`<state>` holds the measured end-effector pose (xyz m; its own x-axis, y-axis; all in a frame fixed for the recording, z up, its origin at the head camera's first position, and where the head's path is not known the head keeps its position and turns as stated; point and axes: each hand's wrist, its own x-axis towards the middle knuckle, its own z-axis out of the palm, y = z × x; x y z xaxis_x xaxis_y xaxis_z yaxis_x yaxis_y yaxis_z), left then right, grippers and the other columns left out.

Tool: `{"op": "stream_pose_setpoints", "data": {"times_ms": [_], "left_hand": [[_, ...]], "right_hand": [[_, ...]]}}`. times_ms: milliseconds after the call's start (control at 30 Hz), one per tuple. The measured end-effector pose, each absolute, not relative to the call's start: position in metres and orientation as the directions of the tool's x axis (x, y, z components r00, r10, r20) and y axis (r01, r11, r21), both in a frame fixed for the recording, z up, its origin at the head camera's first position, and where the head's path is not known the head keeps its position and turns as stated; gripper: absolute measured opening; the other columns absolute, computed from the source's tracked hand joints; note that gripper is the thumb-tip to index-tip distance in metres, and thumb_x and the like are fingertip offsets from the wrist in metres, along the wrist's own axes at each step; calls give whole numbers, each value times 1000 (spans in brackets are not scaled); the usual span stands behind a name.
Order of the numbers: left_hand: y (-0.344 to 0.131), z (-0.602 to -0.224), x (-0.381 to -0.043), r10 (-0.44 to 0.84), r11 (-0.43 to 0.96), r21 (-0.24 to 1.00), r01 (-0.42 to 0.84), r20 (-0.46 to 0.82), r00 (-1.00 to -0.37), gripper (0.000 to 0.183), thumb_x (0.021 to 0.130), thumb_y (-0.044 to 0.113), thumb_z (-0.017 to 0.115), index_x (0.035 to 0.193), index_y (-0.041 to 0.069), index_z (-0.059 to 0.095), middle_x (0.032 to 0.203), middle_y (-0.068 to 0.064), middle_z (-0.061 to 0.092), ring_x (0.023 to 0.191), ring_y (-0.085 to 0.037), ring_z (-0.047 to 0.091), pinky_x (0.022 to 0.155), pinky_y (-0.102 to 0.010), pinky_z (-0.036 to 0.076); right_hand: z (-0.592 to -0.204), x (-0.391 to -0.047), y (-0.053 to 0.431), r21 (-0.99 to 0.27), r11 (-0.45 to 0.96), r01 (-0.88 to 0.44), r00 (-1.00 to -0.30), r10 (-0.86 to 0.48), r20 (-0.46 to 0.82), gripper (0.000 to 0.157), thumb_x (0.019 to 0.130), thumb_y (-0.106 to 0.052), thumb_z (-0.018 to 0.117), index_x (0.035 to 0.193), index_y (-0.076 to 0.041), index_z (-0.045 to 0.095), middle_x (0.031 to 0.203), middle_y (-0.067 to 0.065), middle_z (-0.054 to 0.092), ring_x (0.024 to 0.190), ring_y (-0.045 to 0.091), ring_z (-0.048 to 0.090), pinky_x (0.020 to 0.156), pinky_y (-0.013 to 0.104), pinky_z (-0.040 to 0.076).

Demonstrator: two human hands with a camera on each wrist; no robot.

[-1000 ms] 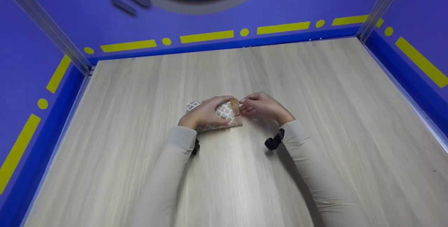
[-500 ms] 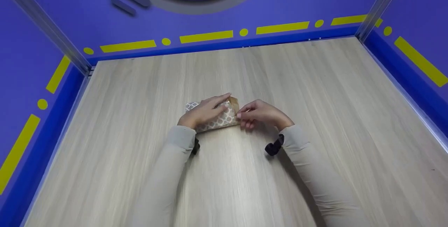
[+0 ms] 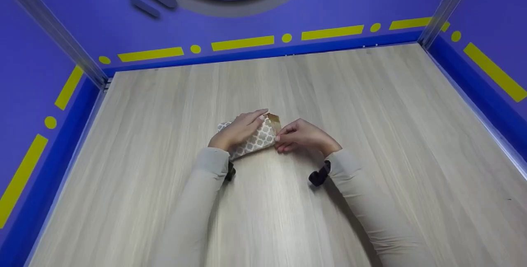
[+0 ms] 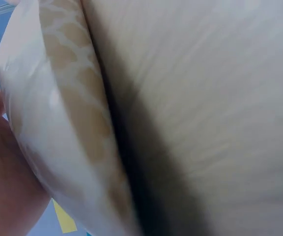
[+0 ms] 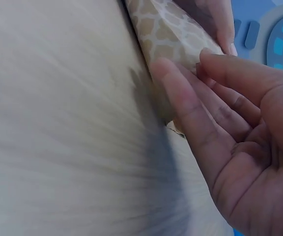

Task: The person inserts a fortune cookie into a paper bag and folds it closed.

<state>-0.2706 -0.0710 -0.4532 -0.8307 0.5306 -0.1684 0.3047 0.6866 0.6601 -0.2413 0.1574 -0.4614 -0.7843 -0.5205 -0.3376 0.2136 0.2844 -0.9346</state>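
The patterned pkt point(image 3: 260, 138) is lying around the middle of the bench point(image 3: 370, 114), a bit L of centre, its brown end point(image 3: 275, 121) facing R. L hand point(image 3: 239, 131) is resting across its top, fingers stretching twd the far edge; R hand point(image 3: 302, 135) is pinching the near R corner btwn thumb & fingers. Both hands are touching the pkt, w/ their palms sitting apart.

Handling (my guess): it's prob. being light & soft, thin paper or film, creasing easily. Sheen in the L wrist view is suggesting a slick face, so a loose fingertip hold may be slipping. The side is bulging, so smth may be filling it; can't tell what, nor its wt. Brown end is looking flimsiest, prob. crumpling or tearing under a hard pull.

Best hold: a broad palm over the body is steadying w/o crushing; corners are suiting a light pinch. Squeezing the mid is prob. risking dents.
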Motion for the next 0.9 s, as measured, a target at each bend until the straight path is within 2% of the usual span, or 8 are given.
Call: {"op": "stream_pose_setpoints", "data": {"times_ms": [133,267,367,500,667,900], "left_hand": [[-73,-452,-272,524,668,679,306,-137,-840,51,104,42,25,150,21,33,153,-6,37,143,-28,29,119,-45,21],[-73,-451,-273,510,647,699,304,-100,-854,49,105,35,27,149,16,36,143,-15,43,134,-30,39,115,-46,28],[-73,-451,-274,486,628,719,298,-64,-871,47,105,33,27,147,13,38,137,-16,46,127,-29,44,112,-44,32],[-73,-448,-274,454,603,736,308,1,-891,45,105,26,28,145,9,40,138,-17,47,130,-30,44,113,-44,32],[-73,-444,-274,404,563,769,302,63,-913,42,105,19,31,143,5,41,140,-19,47,132,-32,43,113,-44,33],[-70,-438,-272,290,502,832,234,93,-953,40,103,16,38,141,5,44,122,-15,58,112,-28,56,98,-41,46]], "right_hand": [[-457,-242,159,-938,287,196,-822,-473,-316,22,89,-12,67,101,6,69,89,14,74,78,18,72,76,33,59],[-451,-243,160,-941,300,156,-854,-438,-281,22,88,-15,69,100,4,70,92,12,74,82,21,72,80,37,58],[-447,-243,163,-946,301,116,-877,-416,-240,25,87,-18,71,100,3,71,92,12,74,85,25,72,82,42,57],[-440,-245,166,-954,294,57,-900,-399,-177,28,86,-21,72,99,3,71,92,14,74,90,32,70,84,46,56],[-432,-248,169,-961,278,13,-918,-377,-122,28,86,-21,73,101,3,71,92,13,73,92,34,69,85,45,56],[-419,-251,170,-955,293,-46,-957,-286,-42,27,85,-23,74,98,0,72,86,8,73,83,27,71,79,38,58]]}}
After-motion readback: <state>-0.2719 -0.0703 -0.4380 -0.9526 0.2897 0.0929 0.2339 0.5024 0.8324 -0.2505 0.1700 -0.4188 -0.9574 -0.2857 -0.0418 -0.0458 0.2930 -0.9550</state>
